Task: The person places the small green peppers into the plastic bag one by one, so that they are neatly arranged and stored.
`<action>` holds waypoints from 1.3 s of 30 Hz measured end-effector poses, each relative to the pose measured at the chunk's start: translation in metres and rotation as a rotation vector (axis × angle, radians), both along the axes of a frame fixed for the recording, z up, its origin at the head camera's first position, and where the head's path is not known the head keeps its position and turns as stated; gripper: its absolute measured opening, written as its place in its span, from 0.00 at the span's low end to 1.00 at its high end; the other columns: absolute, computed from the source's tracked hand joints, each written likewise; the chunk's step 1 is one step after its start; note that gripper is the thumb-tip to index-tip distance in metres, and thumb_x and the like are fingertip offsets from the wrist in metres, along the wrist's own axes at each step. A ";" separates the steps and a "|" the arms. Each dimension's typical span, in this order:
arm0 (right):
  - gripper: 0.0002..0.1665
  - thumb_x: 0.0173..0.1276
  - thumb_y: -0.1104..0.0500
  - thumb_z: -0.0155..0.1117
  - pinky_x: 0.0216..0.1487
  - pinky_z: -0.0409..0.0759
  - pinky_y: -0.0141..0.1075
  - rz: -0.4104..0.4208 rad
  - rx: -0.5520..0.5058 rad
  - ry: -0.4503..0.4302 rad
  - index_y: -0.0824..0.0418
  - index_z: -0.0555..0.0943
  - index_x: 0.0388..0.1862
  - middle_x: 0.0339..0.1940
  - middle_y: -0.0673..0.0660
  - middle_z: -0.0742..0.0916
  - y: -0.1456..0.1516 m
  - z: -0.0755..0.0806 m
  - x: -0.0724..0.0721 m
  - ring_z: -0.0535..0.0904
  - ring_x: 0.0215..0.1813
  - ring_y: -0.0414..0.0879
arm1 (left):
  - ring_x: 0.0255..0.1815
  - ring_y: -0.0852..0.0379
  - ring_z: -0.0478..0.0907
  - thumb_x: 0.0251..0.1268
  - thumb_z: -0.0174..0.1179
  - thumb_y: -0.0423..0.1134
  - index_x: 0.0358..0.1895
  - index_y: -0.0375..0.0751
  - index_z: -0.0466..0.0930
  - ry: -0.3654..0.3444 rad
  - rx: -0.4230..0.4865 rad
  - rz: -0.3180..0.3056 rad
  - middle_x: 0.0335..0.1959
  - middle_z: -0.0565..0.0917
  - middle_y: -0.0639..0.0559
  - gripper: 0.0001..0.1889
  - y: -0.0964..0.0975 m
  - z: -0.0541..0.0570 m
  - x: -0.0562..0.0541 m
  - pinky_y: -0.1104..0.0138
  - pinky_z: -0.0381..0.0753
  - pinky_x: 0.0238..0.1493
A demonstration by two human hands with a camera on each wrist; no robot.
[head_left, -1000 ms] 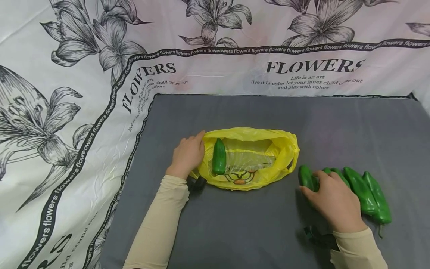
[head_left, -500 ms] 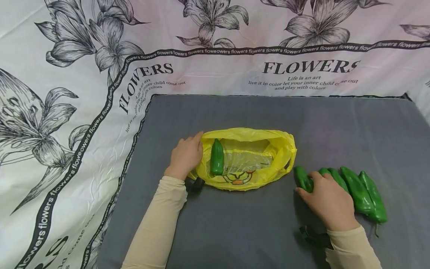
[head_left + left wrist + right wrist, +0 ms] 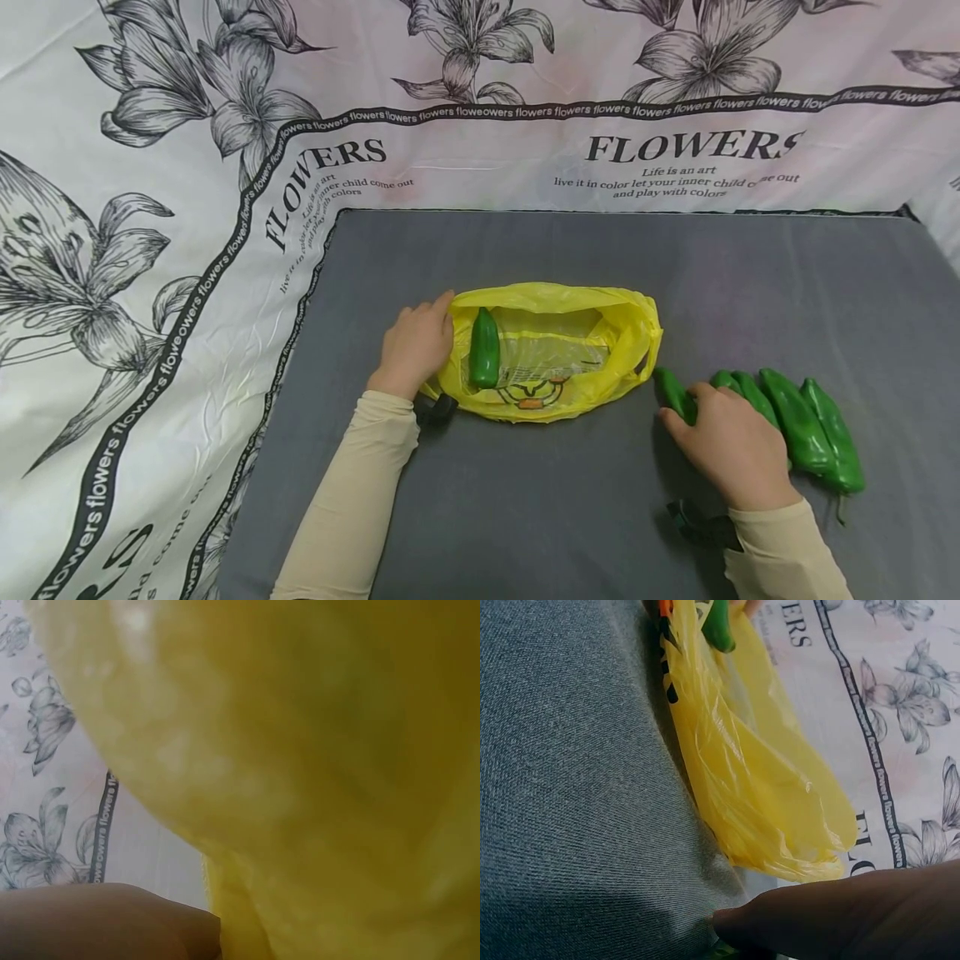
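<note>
A yellow plastic bag (image 3: 543, 411) lies with its mouth spread, and one green pepper (image 3: 485, 350) is inside near its left end. My left hand (image 3: 412, 346) holds the bag's left rim; in the left wrist view the yellow plastic (image 3: 285, 765) fills most of the picture. To the right of the bag, my right hand (image 3: 738, 446) grips a green pepper (image 3: 675, 395) between thumb and fingers, its lower part hidden by the hand. In the right wrist view the thumb (image 3: 780, 919) shows at the bottom, with only a sliver of green beneath it.
Several more green peppers (image 3: 798, 421) lie side by side just right of my right hand, some partly covered by it. Grey cloth (image 3: 540, 508) covers the work surface. A white flower-printed border (image 3: 480, 158) runs along the back and left.
The pepper in my right hand has tilted slightly, its upper end shifting left towards the bag. The left hand and bag stay put; the whole view has shifted a little.
</note>
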State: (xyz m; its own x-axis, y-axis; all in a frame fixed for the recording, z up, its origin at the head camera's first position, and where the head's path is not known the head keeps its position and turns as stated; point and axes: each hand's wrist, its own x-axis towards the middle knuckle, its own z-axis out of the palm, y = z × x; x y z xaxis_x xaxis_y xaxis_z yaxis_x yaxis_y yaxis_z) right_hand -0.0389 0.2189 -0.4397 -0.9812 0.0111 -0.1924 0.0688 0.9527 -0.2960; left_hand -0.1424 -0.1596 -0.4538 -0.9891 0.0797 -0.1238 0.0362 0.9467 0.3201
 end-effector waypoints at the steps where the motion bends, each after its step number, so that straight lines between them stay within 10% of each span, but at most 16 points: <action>1: 0.34 0.71 0.45 0.69 0.27 0.81 0.53 -0.001 -0.003 -0.001 0.74 0.82 0.59 0.45 0.73 0.88 0.000 0.000 0.000 0.85 0.34 0.61 | 0.54 0.39 0.79 0.87 0.45 0.45 0.83 0.54 0.63 0.000 0.000 0.001 0.65 0.83 0.44 0.26 0.000 0.000 0.000 0.50 0.84 0.37; 10: 0.32 0.75 0.43 0.64 0.18 0.72 0.44 -0.016 -0.041 -0.022 0.72 0.83 0.58 0.34 0.66 0.88 0.002 0.006 0.000 0.78 0.23 0.49 | 0.59 0.36 0.79 0.87 0.44 0.45 0.83 0.53 0.64 0.012 0.002 0.007 0.67 0.82 0.44 0.26 0.000 -0.004 0.000 0.45 0.86 0.44; 21: 0.27 0.77 0.40 0.61 0.15 0.65 0.42 -0.042 -0.064 0.092 0.53 0.73 0.21 0.14 0.51 0.74 -0.001 0.021 -0.003 0.71 0.17 0.47 | 0.56 0.36 0.80 0.87 0.44 0.45 0.81 0.51 0.66 0.045 -0.008 0.016 0.63 0.84 0.43 0.26 0.000 -0.009 -0.001 0.45 0.86 0.44; 39: 0.29 0.77 0.42 0.60 0.14 0.62 0.41 -0.049 -0.071 0.195 0.54 0.67 0.18 0.13 0.51 0.69 -0.012 0.039 -0.010 0.67 0.14 0.48 | 0.58 0.36 0.79 0.86 0.44 0.44 0.81 0.52 0.67 0.042 -0.011 0.019 0.63 0.84 0.43 0.26 0.003 -0.008 -0.003 0.42 0.85 0.46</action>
